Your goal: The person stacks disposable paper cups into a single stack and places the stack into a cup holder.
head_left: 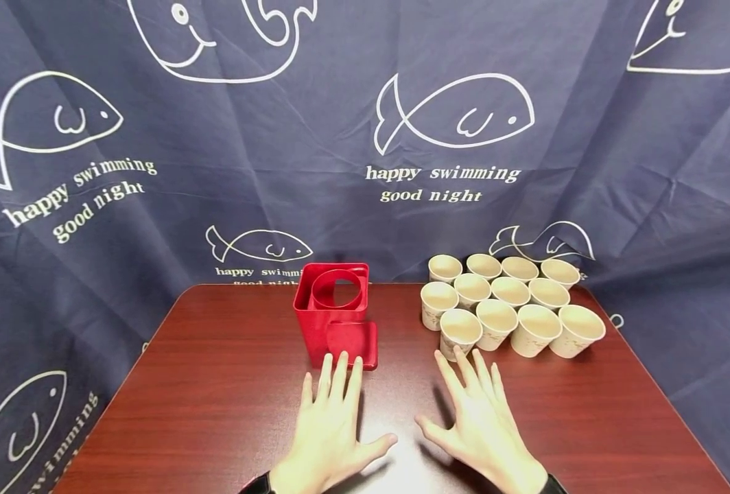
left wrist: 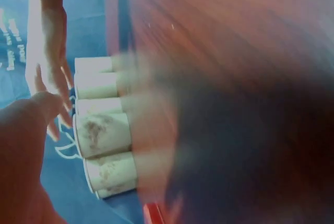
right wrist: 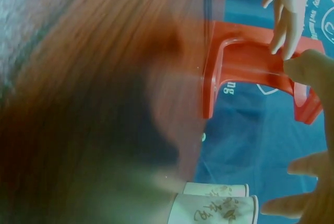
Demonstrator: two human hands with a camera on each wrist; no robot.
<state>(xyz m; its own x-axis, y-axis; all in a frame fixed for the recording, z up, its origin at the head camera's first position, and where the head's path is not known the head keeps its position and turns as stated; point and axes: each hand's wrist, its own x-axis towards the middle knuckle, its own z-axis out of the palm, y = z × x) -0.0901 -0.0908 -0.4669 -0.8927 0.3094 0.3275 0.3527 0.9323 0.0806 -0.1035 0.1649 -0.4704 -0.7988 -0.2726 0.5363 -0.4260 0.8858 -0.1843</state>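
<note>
Presently, the left hand (head_left: 329,432) and right hand (head_left: 482,432) are spread over the bench (head_left: 217,391), fingers straight, gripping nothing. A red stand (head_left: 328,319) is just ahead of the left hand; contact cannot be confirmed. Beyond the right hand, twelve upright paper cups (head_left: 496,324) sit in three rows. A fish-print curtain (head_left: 322,171) hangs behind.

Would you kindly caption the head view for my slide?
Left hand and right hand spread before a red container and paper cups on a tabletop.

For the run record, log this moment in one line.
left hand: spread, nearest red holder | right hand: spread, nearest paper cups | red holder: on table, left of paper cups
</note>
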